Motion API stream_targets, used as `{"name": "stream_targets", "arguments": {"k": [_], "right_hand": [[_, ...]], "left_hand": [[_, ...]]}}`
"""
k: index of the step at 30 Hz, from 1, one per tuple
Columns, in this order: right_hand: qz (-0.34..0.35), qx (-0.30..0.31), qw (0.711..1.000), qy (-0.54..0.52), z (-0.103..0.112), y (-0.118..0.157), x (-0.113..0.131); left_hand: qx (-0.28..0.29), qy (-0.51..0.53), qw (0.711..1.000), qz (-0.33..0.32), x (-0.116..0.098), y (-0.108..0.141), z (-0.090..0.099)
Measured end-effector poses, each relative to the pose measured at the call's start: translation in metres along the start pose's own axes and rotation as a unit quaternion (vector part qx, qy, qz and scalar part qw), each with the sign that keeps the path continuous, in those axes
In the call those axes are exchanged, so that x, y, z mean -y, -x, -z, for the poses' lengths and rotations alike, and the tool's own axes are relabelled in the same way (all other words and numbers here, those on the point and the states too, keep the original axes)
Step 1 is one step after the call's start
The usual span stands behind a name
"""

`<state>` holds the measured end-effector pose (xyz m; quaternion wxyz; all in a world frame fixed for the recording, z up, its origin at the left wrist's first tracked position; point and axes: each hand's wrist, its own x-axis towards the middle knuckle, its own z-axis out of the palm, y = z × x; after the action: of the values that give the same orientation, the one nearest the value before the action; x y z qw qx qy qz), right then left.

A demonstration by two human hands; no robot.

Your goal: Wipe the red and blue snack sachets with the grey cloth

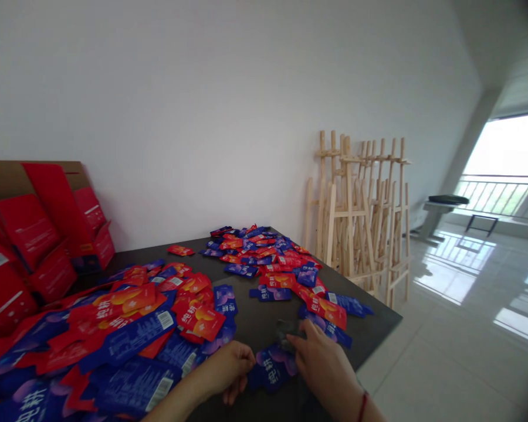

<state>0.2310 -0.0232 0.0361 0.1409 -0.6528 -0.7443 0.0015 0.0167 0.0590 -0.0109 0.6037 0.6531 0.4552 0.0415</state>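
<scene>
Lightly now: my left hand [229,370] curls empty beside a blue sachet [273,366].
Floppy, light, best taken by its edge; my right hand [323,366] touches a dark scrap [288,331], pinch unclear.

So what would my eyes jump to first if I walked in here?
You'd see the heaps of shiny red and blue packets first, spread across the dark table. Then you'd notice the big red boxes piled at the left and the wooden easels bunched by the white wall on the right. Right at the front are the left hand and the right hand, which wears a red string on its wrist.
</scene>
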Motion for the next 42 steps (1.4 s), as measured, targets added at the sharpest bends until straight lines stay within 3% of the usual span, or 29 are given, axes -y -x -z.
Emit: {"name": "stream_targets", "arguments": {"k": [3, 6, 13, 23, 27, 30, 33, 39, 42], "right_hand": [[0.088, 0.036, 0.995, -0.008, -0.004, -0.009, 0.025], [0.115, 0.068, 0.991, 0.022, -0.006, -0.020, 0.034], [0.051, 0.062, 0.996, 0.042, 0.000, -0.034, 0.003], [-0.053, 0.029, 0.997, 0.057, -0.001, -0.004, -0.022], [0.002, 0.029, 1.000, 0.004, -0.003, 0.012, 0.000], [0.075, 0.097, 0.992, -0.019, -0.011, 0.018, 0.026], [0.086, 0.143, 0.986, -0.011, -0.016, 0.021, 0.037], [-0.004, 0.061, 0.998, -0.004, -0.011, 0.026, 0.001], [-0.048, 0.050, 0.997, 0.027, -0.006, 0.025, -0.021]], "left_hand": [[-0.006, -0.002, 1.000, -0.007, 0.003, -0.001, 0.000], [-0.016, -0.012, 1.000, -0.016, 0.002, 0.000, 0.000], [-0.021, -0.016, 1.000, -0.003, -0.005, 0.006, -0.003], [-0.018, 0.002, 1.000, 0.021, -0.007, 0.004, -0.003], [-0.016, 0.003, 1.000, 0.019, -0.007, 0.001, -0.002], [-0.020, 0.000, 1.000, 0.012, -0.007, 0.003, -0.003], [-0.023, -0.004, 1.000, 0.008, -0.008, 0.006, -0.003], [-0.020, -0.020, 0.999, 0.023, -0.010, 0.006, -0.003], [-0.018, -0.027, 0.999, 0.033, -0.011, 0.005, -0.005]]}}
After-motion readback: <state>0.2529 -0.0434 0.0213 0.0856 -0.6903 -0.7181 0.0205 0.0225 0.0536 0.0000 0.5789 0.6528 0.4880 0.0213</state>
